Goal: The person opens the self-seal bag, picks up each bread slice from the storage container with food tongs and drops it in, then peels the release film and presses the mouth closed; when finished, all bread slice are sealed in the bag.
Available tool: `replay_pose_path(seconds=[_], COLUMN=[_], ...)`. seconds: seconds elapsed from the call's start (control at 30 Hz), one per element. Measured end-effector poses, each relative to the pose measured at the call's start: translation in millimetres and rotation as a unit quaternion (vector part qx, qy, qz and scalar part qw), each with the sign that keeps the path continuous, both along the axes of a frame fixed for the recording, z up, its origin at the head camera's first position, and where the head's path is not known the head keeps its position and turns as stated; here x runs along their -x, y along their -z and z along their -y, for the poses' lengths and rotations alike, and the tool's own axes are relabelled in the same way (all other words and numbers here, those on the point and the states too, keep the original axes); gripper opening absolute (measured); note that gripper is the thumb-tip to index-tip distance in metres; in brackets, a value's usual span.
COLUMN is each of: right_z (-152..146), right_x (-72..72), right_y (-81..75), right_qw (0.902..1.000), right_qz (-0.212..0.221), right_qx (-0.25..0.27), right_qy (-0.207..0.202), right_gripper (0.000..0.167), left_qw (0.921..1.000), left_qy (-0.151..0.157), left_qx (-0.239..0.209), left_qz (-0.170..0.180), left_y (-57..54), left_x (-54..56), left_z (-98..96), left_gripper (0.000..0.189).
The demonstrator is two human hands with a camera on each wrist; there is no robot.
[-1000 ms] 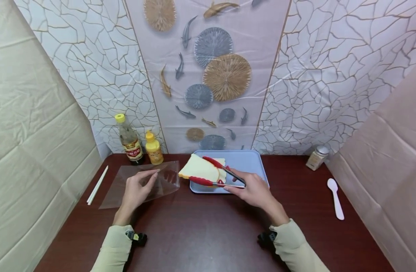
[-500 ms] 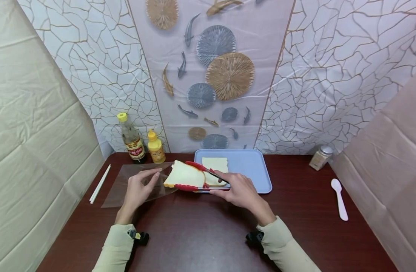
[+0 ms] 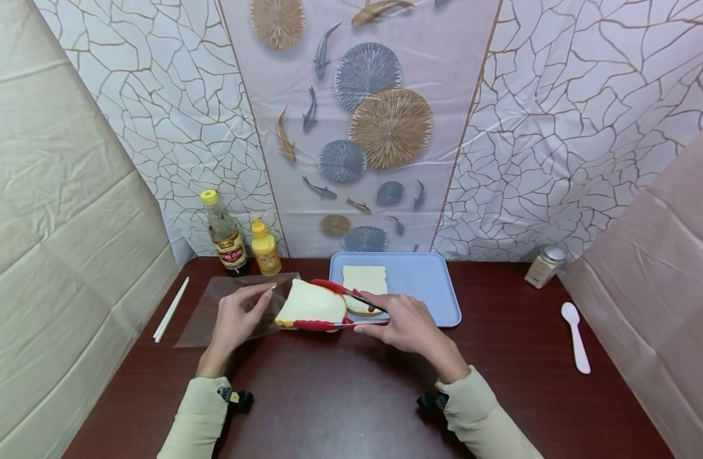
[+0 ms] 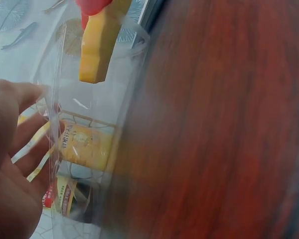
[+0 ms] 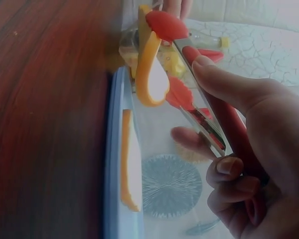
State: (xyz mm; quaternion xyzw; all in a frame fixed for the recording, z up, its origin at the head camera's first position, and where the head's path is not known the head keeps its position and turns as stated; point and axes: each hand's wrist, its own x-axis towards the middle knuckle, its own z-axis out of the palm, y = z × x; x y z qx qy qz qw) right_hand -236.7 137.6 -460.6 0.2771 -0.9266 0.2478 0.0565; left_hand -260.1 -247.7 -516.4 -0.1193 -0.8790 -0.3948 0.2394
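My left hand (image 3: 233,322) pinches the edge of a clear plastic bag (image 3: 205,315) between thumb and index finger. The bag stretches leftward over the table, its right end held up. With my right hand (image 3: 406,322) I grip red-tipped tongs (image 5: 222,107), which clamp a bread slice (image 3: 312,303) with a brown-orange crust. That slice is held off the tray and overlaps the bag's right end. In the left wrist view its crust edge (image 4: 95,55) shows at the bag's opening. A second bread slice (image 3: 365,285) lies on the blue tray (image 3: 426,290).
Behind the bag stand a dark sauce bottle (image 3: 228,239) with a yellow cap and a yellow squeeze bottle (image 3: 265,248). White chopsticks (image 3: 171,310) lie at the left. At the right are a spice jar (image 3: 545,266) and a white spoon (image 3: 575,338). Patterned cloth walls enclose the table.
My right hand has moved left with the tongs and bread slice, from over the tray to the bag's right end. The slice on the tray is now more visible. My left hand stays put.
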Motion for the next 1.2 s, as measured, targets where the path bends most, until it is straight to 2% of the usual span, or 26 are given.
replay_pose_path(seconds=[0.17,0.27,0.5,0.63,0.9,1.2], right_z=[0.2,0.7,-4.3,-6.8,-3.6,3.9], right_x=[4.7,6.1,4.3,3.2,3.0,6.2], right_y=[3.6,2.3,-4.9,-8.0,-7.5,2.1], right_qw=[0.9999,0.9997,1.0000,0.9999,0.9998,0.9998], right_qz=[0.013,0.018,-0.005,-0.011,0.005,0.012], right_qx=[0.003,0.003,-0.007,-0.004,-0.020,-0.003], right_qy=[-0.010,-0.018,-0.003,-0.001,-0.006,-0.014], right_gripper=[0.070,0.070,0.071,0.070,0.070,0.071], left_qw=[0.9995,0.9996,0.9999,0.9998,0.9995,0.9970], left_qy=[0.025,0.025,-0.012,-0.014,0.025,0.068], left_qx=[-0.011,-0.008,-0.008,-0.010,-0.014,-0.013], left_qz=[0.014,0.013,0.009,0.009,0.017,0.035], left_y=[0.8,1.8,1.4,0.9,0.5,-2.7], left_x=[-0.5,-0.2,0.4,0.3,-2.2,-2.4], left_z=[-0.9,-0.9,1.9,3.6,0.8,-6.0], left_gripper=[0.022,0.023,0.023,0.023,0.024,0.024])
